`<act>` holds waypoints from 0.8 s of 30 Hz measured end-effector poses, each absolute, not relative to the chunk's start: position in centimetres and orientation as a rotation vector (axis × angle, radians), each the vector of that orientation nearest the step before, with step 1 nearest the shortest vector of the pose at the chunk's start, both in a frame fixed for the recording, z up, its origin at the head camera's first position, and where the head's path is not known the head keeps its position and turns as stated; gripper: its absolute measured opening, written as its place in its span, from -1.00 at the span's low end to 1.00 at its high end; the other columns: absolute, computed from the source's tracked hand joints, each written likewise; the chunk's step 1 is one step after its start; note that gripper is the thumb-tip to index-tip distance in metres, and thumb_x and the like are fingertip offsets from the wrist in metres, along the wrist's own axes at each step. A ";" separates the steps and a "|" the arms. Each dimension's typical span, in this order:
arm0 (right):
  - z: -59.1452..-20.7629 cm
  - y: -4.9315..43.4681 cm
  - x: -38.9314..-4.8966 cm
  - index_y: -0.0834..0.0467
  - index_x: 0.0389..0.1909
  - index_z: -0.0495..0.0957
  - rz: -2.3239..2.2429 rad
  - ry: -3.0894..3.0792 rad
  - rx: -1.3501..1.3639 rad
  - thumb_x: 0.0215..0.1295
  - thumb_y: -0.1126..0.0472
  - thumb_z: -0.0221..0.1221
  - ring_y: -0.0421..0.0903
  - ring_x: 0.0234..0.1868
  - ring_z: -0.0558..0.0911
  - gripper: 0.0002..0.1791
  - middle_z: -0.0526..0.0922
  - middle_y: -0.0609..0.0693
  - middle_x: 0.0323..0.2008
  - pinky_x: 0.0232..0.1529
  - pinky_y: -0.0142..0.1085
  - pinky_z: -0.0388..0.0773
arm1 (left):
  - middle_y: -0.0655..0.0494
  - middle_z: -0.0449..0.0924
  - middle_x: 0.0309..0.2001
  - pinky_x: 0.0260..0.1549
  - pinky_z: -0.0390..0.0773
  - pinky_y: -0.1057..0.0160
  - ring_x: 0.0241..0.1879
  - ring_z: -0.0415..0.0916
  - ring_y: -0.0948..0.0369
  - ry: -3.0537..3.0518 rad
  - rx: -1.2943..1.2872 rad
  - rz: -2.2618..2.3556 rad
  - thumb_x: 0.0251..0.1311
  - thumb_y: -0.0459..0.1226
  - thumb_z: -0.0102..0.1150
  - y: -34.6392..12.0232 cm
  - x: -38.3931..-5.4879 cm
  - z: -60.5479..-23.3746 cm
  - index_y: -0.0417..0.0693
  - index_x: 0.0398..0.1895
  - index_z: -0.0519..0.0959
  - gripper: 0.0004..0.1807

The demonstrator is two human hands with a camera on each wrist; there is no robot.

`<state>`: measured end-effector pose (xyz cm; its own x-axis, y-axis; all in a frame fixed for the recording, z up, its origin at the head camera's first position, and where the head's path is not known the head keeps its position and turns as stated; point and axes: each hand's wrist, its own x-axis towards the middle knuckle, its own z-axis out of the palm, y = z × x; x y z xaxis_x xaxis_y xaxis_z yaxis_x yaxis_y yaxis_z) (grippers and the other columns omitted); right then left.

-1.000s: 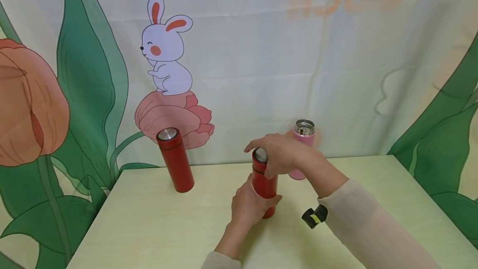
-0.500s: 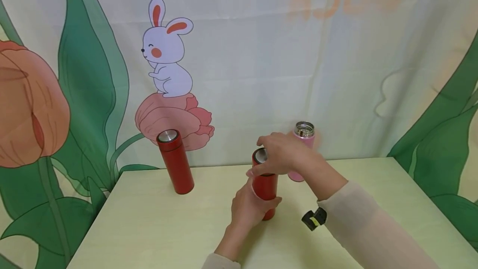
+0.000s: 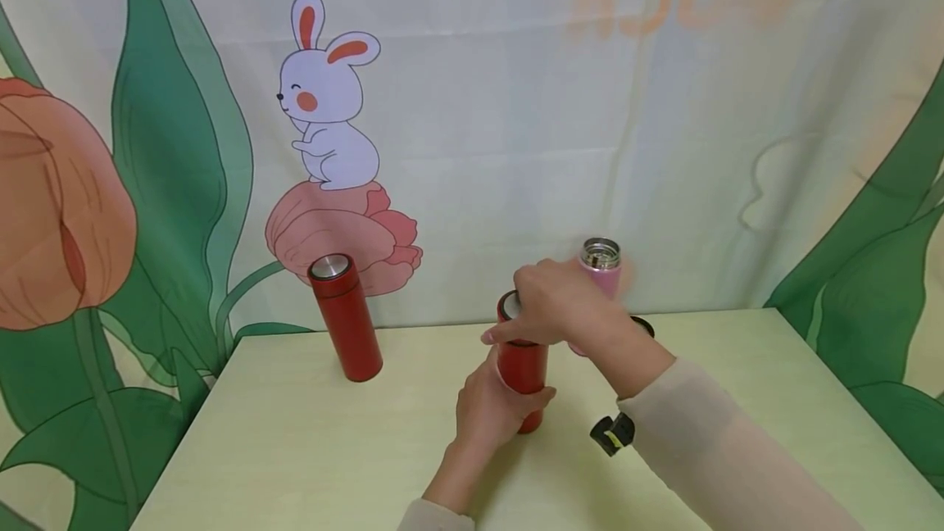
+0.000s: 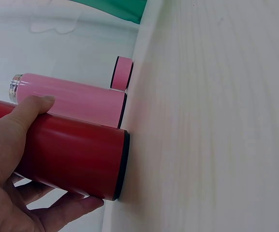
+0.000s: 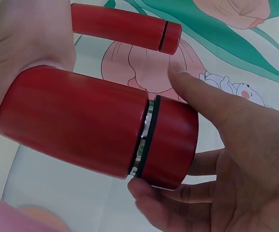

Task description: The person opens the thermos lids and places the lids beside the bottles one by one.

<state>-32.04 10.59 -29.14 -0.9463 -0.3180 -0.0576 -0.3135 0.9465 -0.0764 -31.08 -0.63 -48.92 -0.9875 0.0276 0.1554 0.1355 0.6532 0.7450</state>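
Note:
My left hand [image 3: 487, 410] grips the lower body of a red thermos flask [image 3: 522, 369], which stands upright on the table. In the left wrist view its black base edge [image 4: 122, 166] is right at the tabletop. Around the flask's red lid [image 5: 170, 140], my right hand [image 3: 558, 300] has its fingers and thumb. A narrow gap between lid and body bares a silver threaded neck [image 5: 141, 145] in the right wrist view. Behind my right hand stands a pink thermos flask [image 3: 603, 280], lidless, its steel mouth showing. Its pink lid [image 4: 122, 74] sits on the table beside it.
A second red thermos flask [image 3: 347, 326], with its lid on, stands at the back left of the pale wooden table [image 3: 295, 449]. A printed cloth [image 3: 472, 146] with a rabbit and tulips hangs right behind the table's far edge.
My right hand has shifted and turned about the lid, its thumb now reaching across the front. The black-edged pink lid shows behind my right wrist. My left hand keeps its grip.

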 end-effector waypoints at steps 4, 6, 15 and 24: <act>-29.1 10.3 -32.0 0.07 -0.39 0.54 -0.076 3.029 -0.474 0.12 -0.38 0.38 -0.09 -0.40 0.60 -0.43 0.62 -0.07 -0.49 -0.35 -0.21 0.46 | 0.25 0.69 0.00 -0.12 0.62 0.05 -0.05 0.62 0.19 -2.733 -0.139 -1.280 -0.05 0.16 0.55 -0.6 -31.1 -48.8 0.18 0.29 0.40 -0.16; -29.2 10.2 -32.1 0.07 -0.39 0.56 -0.094 3.030 -0.472 0.14 -0.30 0.39 -0.09 -0.41 0.61 -0.49 0.62 -0.08 -0.49 -0.37 -0.22 0.49 | 0.25 0.68 0.02 -0.10 0.63 0.04 -0.03 0.61 0.19 -2.730 -0.144 -1.295 -0.05 0.15 0.56 -0.6 -31.1 -48.8 0.19 0.30 0.40 -0.16; -29.2 10.3 -32.2 0.08 -0.38 0.59 -0.155 3.030 -0.505 0.10 -0.12 0.41 -0.07 -0.38 0.62 -0.64 0.63 -0.07 -0.46 -0.40 -0.25 0.56 | 0.25 0.67 0.05 -0.06 0.64 0.00 0.01 0.61 0.18 -2.740 -0.141 -1.300 -0.05 0.15 0.57 -0.6 -31.2 -48.9 0.18 0.30 0.39 -0.15; -29.0 10.3 -32.1 0.07 -0.27 0.63 -0.199 2.995 -0.549 0.07 -0.05 0.45 -0.08 -0.28 0.63 -0.66 0.66 -0.08 -0.35 -0.32 -0.26 0.62 | 0.25 0.66 0.06 -0.06 0.64 -0.02 0.03 0.59 0.18 -2.759 -0.136 -1.291 -0.06 0.16 0.56 -0.6 -31.3 -49.0 0.15 0.28 0.40 -0.15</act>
<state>-32.13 10.33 -29.03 -0.9312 -0.3586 -0.0652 -0.3468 0.9268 -0.1440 -31.32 -0.64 -49.00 -0.9918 0.0420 0.1208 0.1196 0.6382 0.7605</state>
